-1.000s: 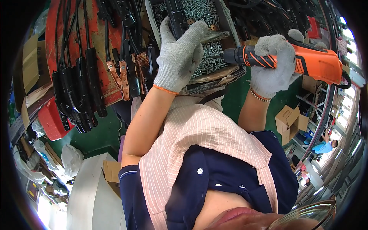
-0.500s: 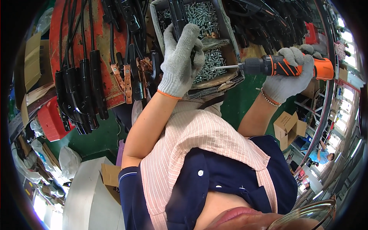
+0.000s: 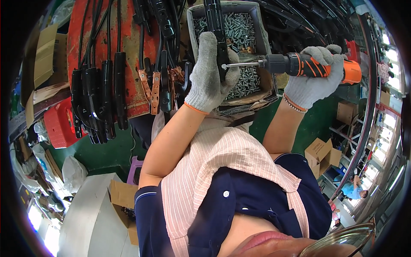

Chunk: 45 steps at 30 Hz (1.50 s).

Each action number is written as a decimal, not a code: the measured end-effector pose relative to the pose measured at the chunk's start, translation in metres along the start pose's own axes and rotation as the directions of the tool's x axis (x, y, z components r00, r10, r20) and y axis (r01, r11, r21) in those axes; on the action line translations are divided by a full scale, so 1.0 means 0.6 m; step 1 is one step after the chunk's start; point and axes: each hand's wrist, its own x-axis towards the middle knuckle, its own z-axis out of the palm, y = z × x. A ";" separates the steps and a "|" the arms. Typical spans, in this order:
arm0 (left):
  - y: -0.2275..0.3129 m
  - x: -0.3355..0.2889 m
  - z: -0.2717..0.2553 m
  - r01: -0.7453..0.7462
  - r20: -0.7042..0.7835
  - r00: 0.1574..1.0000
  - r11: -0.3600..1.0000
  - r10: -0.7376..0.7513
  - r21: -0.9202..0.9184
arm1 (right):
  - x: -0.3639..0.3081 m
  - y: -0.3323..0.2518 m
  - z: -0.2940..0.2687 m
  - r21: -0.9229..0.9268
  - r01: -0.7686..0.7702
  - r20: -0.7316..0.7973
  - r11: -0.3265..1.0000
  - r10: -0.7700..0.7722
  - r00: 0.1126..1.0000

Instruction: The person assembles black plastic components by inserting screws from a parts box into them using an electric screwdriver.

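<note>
My left hand, in a grey knit glove with an orange cuff edge, is wrapped round a long black plastic handle over a box of screws. The thumb lies along its side. In my right hand, also gloved, is an orange and black cordless screwdriver, its bit pointing left. The bit's tip meets the handle beside my left fingers, with a small shiny screw head at that spot. Loose silver screws fill the box's two compartments below.
The worn box stands at the edge of a red bench. Black cabled clamp parts and copper jaws lie to the left, more black parts at the right. A red crate and cartons are lower down.
The screwdriver has moved left, bringing its bit from above the screws to the black handle. My left hand keeps its hold, the handle now more upright. The whole view has shifted slightly.
</note>
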 end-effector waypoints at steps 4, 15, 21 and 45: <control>-0.004 0.002 -0.006 0.031 0.019 0.999 0.994 -0.029 -0.103 | -0.002 -0.002 -0.007 -0.029 -0.015 -0.002 0.999 0.015 1.000; 0.013 -0.009 0.027 0.006 -0.051 0.999 0.998 -0.003 0.056 | -0.009 -0.013 0.012 -0.088 0.078 0.044 0.993 -0.074 0.996; -0.004 0.003 0.013 0.069 -0.145 0.987 0.998 -0.068 0.004 | -0.021 -0.026 0.055 -0.224 0.175 0.251 0.959 -0.117 0.961; 0.010 0.000 0.011 0.135 -0.150 0.979 0.990 -0.139 -0.039 | -0.056 0.017 0.141 -0.516 0.319 0.614 0.795 0.084 0.784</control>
